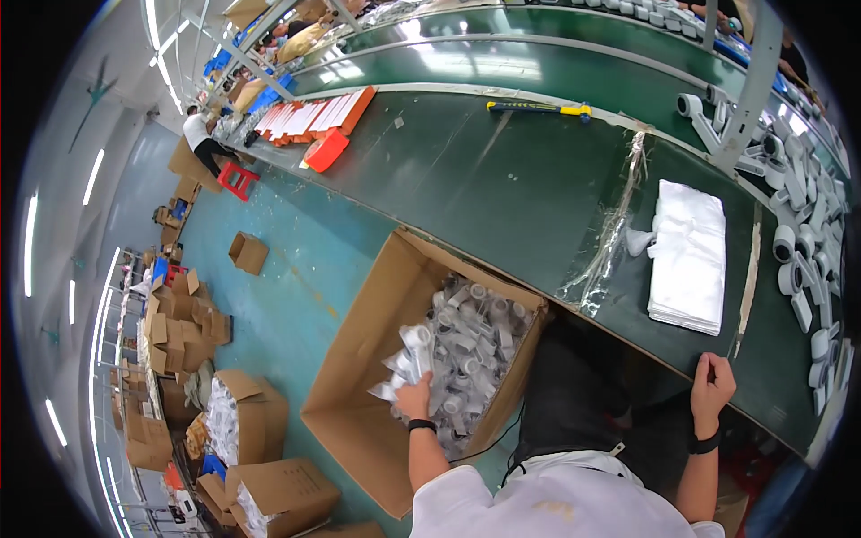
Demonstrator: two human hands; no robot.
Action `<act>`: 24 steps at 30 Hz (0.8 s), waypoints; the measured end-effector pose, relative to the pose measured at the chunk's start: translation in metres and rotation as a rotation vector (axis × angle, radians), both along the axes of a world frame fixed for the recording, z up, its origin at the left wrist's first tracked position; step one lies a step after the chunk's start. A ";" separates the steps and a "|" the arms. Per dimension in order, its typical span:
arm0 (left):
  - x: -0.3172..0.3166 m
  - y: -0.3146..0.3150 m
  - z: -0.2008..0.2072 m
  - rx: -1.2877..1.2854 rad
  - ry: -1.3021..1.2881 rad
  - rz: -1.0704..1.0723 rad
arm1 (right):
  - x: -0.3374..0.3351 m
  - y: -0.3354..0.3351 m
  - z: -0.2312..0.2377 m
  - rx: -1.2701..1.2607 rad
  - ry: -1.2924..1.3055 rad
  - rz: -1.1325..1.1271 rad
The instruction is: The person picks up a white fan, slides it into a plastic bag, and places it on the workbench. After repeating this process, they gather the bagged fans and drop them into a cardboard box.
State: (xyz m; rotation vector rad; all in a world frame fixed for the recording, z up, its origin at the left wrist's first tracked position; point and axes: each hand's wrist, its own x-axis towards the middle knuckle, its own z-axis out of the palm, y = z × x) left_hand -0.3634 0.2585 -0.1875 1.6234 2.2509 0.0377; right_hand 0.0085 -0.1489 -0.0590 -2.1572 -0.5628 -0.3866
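Note:
My left hand reaches over a large open carton. Its fingers are closed on a white plastic part with a ring-shaped end, wrapped in a clear bag. Below lie several similar bagged parts inside the carton. At the near edge of the dark green table, my right hand is held with its fingers curled together and nothing visible in them. Close beyond it lies a stack of flat white plastic bags.
Loose white-and-grey ring-ended parts crowd the right side, beside a metal post. A yellow-and-blue hammer lies along the table's far edge. Orange-red boxes sit at the far left. More cartons and a red stool stand on the floor.

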 end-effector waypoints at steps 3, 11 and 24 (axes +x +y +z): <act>-0.011 -0.011 -0.049 -0.182 0.068 -0.005 | 0.002 0.000 -0.008 -0.010 -0.027 -0.043; -0.011 -0.011 -0.098 -0.402 0.002 0.157 | 0.007 -0.005 -0.020 -0.091 -0.042 -0.110; -0.036 0.051 -0.143 0.172 -0.233 -0.018 | 0.002 0.001 -0.014 -0.097 -0.075 -0.171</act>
